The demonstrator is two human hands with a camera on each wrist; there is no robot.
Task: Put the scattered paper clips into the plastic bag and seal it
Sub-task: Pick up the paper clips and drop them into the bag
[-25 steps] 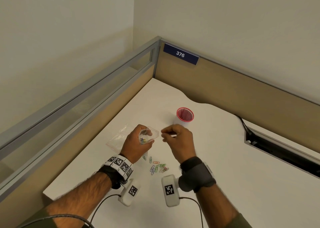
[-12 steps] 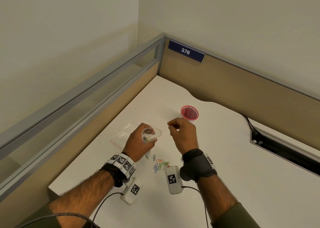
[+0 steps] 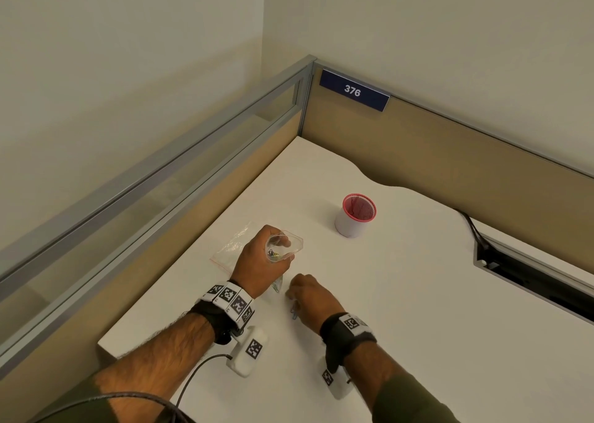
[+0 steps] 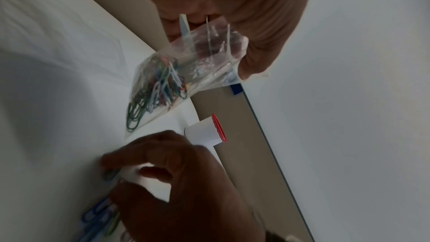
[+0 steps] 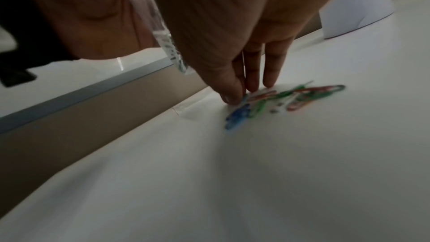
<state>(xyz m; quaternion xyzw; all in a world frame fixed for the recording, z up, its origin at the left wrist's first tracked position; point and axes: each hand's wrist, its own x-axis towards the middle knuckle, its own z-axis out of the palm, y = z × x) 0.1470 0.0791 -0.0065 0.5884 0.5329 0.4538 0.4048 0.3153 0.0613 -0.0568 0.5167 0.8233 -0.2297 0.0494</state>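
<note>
Ahead of the right hand [image 3: 313,297] and to its right, the white desk top [image 3: 418,310] lies bare and open to a reach. Just beside it on the left, the left hand [image 3: 260,265] holds up a clear plastic bag [image 4: 184,73], closing that side. Beyond both hands stands a white paper cup with a red rim [image 3: 355,215], well apart. Under the right fingertips [image 5: 232,95] lie loose coloured paper clips [image 5: 291,98]. Tan partition panels [image 3: 466,165] wall the desk's far and left edges.
</note>
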